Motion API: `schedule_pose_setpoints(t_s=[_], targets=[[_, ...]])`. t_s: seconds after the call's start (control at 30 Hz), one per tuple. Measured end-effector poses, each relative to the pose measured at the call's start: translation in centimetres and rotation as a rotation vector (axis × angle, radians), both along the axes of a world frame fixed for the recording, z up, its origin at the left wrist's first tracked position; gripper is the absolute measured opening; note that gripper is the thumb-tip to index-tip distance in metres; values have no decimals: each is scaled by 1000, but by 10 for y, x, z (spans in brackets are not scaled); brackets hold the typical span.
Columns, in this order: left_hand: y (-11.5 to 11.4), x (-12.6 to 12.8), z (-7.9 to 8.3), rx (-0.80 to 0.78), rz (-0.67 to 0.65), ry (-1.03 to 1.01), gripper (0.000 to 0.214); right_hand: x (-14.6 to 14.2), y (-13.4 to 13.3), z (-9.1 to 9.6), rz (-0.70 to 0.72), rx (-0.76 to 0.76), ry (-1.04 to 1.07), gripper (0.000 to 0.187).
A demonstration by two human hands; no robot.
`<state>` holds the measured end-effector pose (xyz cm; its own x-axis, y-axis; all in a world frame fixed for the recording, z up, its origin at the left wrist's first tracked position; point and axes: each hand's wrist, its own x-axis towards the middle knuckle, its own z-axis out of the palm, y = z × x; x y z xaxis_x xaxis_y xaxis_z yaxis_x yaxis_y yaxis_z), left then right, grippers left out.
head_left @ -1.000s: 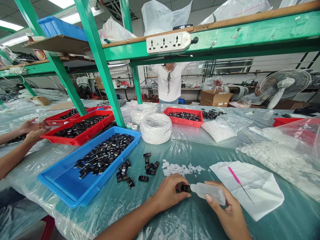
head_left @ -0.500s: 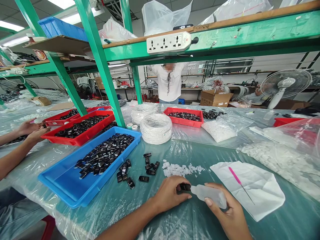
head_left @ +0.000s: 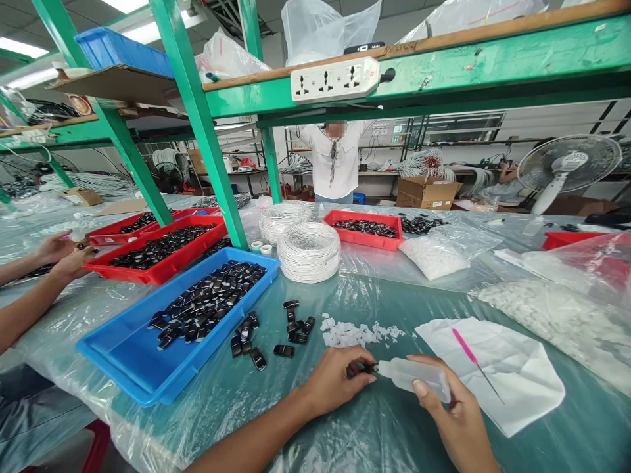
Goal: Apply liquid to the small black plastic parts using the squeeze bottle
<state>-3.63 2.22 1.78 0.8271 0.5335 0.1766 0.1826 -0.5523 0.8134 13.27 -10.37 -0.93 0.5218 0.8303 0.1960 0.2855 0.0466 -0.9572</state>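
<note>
My left hand [head_left: 338,378] pinches a small black plastic piece [head_left: 353,370], mostly covered by the fingers. In my right hand [head_left: 451,401] lies a translucent white squeeze bottle [head_left: 414,378], tilted sideways. Its narrow tip points left, right at the black piece; whether they touch I cannot tell. Behind my hands is a scatter of small white bits [head_left: 357,330]. Several loose black pieces [head_left: 298,325] lie to the left of it. A pink-handled pick [head_left: 464,345] with a thin metal shaft rests on a white cloth [head_left: 530,374] to the right.
A blue tray [head_left: 121,355] of black pieces stands at left, with a red tray [head_left: 170,269] behind. A co-worker's hands [head_left: 69,256] are beside it. White cable coils [head_left: 309,253] and another red tray [head_left: 389,240] sit farther back. A green shelf beam [head_left: 473,66] crosses overhead.
The black piece has turned within my left fingers and shows less. My right hand and the bottle have shifted slightly right. The co-worker's hands at left moved a little.
</note>
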Motion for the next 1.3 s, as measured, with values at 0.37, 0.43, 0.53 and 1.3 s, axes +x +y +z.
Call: schedule_pose_setpoints(t_s=[0.37, 0.43, 0.53, 1.3], targets=[[1, 0, 1, 94, 48, 54, 16, -1, 3, 0, 30, -38, 69, 36], [1, -1, 3, 108, 57, 65, 17, -2, 3, -1, 1, -12, 45, 35], [0, -1, 3, 118, 67, 69, 18, -3, 1, 0, -12, 22, 7, 35], [0, 2, 2, -12, 39, -15, 21, -2, 2, 6, -9, 21, 38, 39]])
